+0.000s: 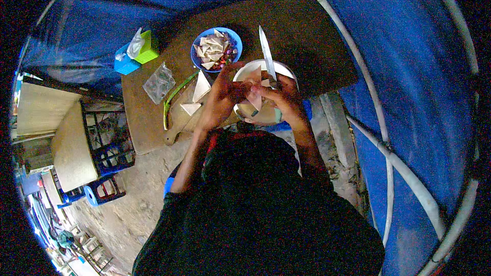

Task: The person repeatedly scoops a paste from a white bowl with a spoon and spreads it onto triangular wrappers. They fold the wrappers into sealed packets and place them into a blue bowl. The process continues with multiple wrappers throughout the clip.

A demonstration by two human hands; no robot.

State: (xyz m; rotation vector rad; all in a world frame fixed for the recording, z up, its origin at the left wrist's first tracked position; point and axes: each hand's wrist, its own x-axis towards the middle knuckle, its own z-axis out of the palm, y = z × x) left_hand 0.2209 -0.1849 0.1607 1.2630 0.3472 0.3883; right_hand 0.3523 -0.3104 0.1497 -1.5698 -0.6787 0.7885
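Over a round white basin [287, 69], both hands are close together. My left hand [225, 97] pinches a pale, flat triangular piece [257, 101] that looks like tofu. My right hand [286, 97] is closed round a knife [265, 48], its blade pointing away from me, while its fingertips meet the same piece. Left of my left hand, a large white triangle [201, 87] and a smaller triangle [191, 108] lie on a wooden cutting board [175, 129]. Beyond them stands a blue bowl [194, 51] holding pale triangles [214, 48] and chopped red and purple bits.
A long green stalk [176, 96] lies along the board. Farther left are a crumpled clear plastic bag [159, 84] and a green-and-blue tissue box [137, 52] on the brown table [189, 25]. Blue sheeting [414, 71] and pale poles [365, 76] border the right side.
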